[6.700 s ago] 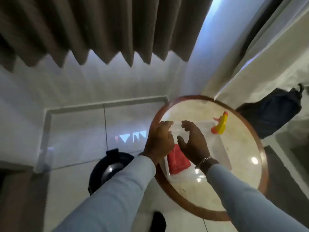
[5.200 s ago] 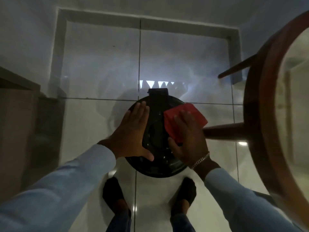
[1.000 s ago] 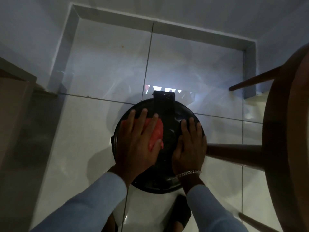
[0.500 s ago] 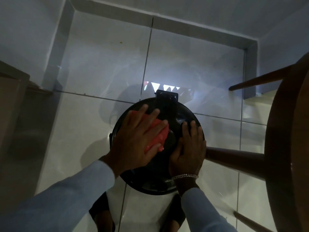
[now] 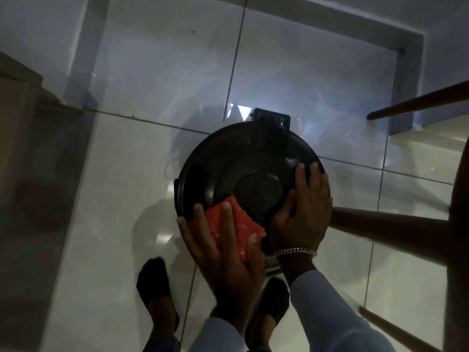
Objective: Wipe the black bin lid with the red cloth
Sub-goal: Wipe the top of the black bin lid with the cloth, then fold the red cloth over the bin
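Note:
The round black bin lid point(image 5: 236, 161) lies below me on the tiled floor, its hinge block at the far edge. My left hand point(image 5: 225, 260) presses the red cloth point(image 5: 239, 224) flat against the lid's near-left rim, fingers spread over the cloth. My right hand point(image 5: 302, 212), with a silver bracelet at the wrist, rests palm down on the lid's right side, fingers reaching the rim. The near part of the lid is hidden under both hands.
Wooden table legs point(image 5: 385, 227) run in from the right, one close to my right hand; the dark tabletop edge point(image 5: 459, 224) fills the far right. My two feet in dark socks point(image 5: 154, 283) stand just before the bin. A brown cabinet point(image 5: 15, 123) stands at left.
My left hand has slid the red cloth from the lid's upper middle down to its near-left rim. My right hand stays on the lid's right side.

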`<state>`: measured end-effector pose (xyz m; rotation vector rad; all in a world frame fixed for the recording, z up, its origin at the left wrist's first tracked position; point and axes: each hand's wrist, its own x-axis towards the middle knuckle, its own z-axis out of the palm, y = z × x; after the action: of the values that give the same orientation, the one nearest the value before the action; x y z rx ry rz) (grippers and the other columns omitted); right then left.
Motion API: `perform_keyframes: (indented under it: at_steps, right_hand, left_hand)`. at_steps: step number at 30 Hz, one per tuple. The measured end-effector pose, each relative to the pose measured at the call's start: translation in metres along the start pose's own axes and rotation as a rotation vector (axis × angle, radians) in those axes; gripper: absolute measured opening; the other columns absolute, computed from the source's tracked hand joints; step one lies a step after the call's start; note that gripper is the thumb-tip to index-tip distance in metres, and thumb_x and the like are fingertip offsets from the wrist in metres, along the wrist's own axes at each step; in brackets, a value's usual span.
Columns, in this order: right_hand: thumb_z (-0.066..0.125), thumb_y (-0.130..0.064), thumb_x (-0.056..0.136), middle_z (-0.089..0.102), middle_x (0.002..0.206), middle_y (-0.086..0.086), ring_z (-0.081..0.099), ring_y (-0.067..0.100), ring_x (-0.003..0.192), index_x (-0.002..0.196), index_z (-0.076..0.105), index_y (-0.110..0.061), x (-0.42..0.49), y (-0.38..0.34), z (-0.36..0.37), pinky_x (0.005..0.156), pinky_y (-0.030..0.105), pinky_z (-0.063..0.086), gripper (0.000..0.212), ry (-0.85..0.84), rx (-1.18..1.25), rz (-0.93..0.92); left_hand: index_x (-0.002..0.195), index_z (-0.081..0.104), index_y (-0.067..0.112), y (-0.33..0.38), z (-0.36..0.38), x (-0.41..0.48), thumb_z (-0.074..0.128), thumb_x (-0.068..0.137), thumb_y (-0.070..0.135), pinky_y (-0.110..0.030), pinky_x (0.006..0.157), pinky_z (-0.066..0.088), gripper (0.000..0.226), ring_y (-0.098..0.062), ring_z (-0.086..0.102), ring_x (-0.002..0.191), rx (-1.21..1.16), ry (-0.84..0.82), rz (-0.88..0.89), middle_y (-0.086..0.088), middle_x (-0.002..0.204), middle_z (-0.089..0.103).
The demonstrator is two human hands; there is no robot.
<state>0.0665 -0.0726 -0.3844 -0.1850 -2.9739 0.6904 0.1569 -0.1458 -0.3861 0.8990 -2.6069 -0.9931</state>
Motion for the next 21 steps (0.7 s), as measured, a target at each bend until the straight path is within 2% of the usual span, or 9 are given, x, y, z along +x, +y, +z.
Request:
perform_keyframes:
  at_steps: [4, 7, 10, 13, 15, 17, 19, 20, 21]
  right_hand:
    - [0.043, -0.018, 0.095, 0.04, 0.153, 0.012, 0.029, 0.034, 0.145, 0.142, 0.044, -0.016, 0.002, 0.007, 0.002, 0.115, 0.051, 0.022, 0.047, -0.018, 0.024, 0.0]
    - [0.044, -0.019, 0.093, 0.039, 0.153, 0.013, 0.029, 0.035, 0.145, 0.142, 0.044, -0.017, 0.003, 0.009, -0.001, 0.115, 0.051, 0.02, 0.048, -0.048, 0.08, 0.011]
    - [0.046, -0.017, 0.091, 0.037, 0.154, 0.014, 0.025, 0.035, 0.146, 0.141, 0.045, -0.015, 0.007, 0.006, -0.01, 0.116, 0.052, 0.017, 0.05, -0.104, 0.164, 0.04]
    - [0.049, -0.008, 0.093, 0.024, 0.159, 0.015, 0.013, 0.034, 0.149, 0.143, 0.041, -0.014, 0.008, -0.004, -0.041, 0.121, 0.051, 0.011, 0.051, -0.33, 0.241, 0.121]
    - [0.05, -0.007, 0.096, 0.027, 0.158, 0.015, 0.02, 0.032, 0.148, 0.143, 0.041, -0.012, -0.004, -0.018, -0.081, 0.121, 0.045, 0.017, 0.049, -0.415, 0.361, 0.307]
    - [0.057, -0.025, 0.095, 0.043, 0.149, 0.017, 0.04, 0.032, 0.138, 0.142, 0.044, -0.01, -0.026, -0.037, -0.128, 0.114, 0.043, 0.033, 0.051, -0.48, 0.481, 0.552]
    - [0.066, -0.05, 0.081, 0.066, 0.123, 0.017, 0.062, 0.031, 0.111, 0.126, 0.057, -0.004, -0.039, -0.056, -0.183, 0.093, 0.041, 0.051, 0.065, -0.537, 0.721, 0.749]
    - [0.065, -0.058, 0.076, 0.073, 0.106, 0.015, 0.069, 0.028, 0.095, 0.115, 0.062, -0.002, -0.041, -0.063, -0.209, 0.078, 0.037, 0.057, 0.069, -0.572, 0.95, 0.871]
    - [0.062, -0.056, 0.077, 0.076, 0.098, 0.014, 0.072, 0.027, 0.087, 0.113, 0.064, -0.002, -0.042, -0.071, -0.231, 0.069, 0.034, 0.059, 0.065, -0.637, 1.249, 0.98]
  left_hand:
    - [0.145, 0.033, 0.011, 0.025, 0.004, -0.027, 0.028, 0.094, 0.046, -0.039, 0.121, 0.004, 0.062, -0.041, 0.001, 0.148, -0.074, -0.039, -0.101, -0.018, 0.159, 0.016]
    - [0.145, 0.035, 0.012, 0.026, -0.01, -0.031, 0.03, 0.093, 0.035, -0.031, 0.121, 0.004, 0.057, -0.035, 0.003, 0.149, -0.163, -0.065, -0.096, -0.016, 0.159, 0.019]
    - [0.136, 0.05, 0.019, 0.016, -0.036, -0.025, 0.046, 0.089, 0.028, -0.027, 0.111, 0.025, 0.048, -0.024, 0.027, 0.141, -0.19, -0.113, -0.061, -0.01, 0.149, 0.039]
    - [0.112, 0.063, 0.038, 0.026, -0.07, 0.001, 0.069, 0.077, 0.008, -0.016, 0.088, 0.042, 0.046, -0.017, 0.052, 0.115, -0.329, -0.205, -0.261, 0.004, 0.119, 0.058]
    - [0.095, 0.063, 0.047, 0.049, -0.096, 0.02, 0.066, 0.075, 0.007, -0.018, 0.079, 0.047, 0.045, -0.021, 0.062, 0.106, -0.47, -0.314, -0.37, 0.008, 0.105, 0.066]
    - [0.091, 0.069, 0.043, 0.079, -0.131, 0.032, 0.06, 0.069, 0.014, -0.02, 0.078, 0.052, 0.038, -0.021, 0.065, 0.105, -0.558, -0.39, -0.343, 0.006, 0.104, 0.07]
    - [0.096, 0.073, 0.037, 0.114, -0.167, 0.04, 0.059, 0.062, 0.01, -0.037, 0.089, 0.056, 0.046, -0.024, 0.063, 0.111, -0.663, -0.475, -0.348, -0.002, 0.113, 0.07]
    - [0.099, 0.074, 0.034, 0.131, -0.182, 0.041, 0.06, 0.059, 0.006, -0.046, 0.092, 0.054, 0.051, -0.027, 0.062, 0.113, -0.729, -0.522, -0.362, -0.005, 0.117, 0.069]
    - [0.102, 0.074, 0.032, 0.145, -0.195, 0.042, 0.061, 0.056, 0.004, -0.05, 0.092, 0.054, 0.055, -0.028, 0.061, 0.114, -0.786, -0.57, -0.374, -0.006, 0.119, 0.068]
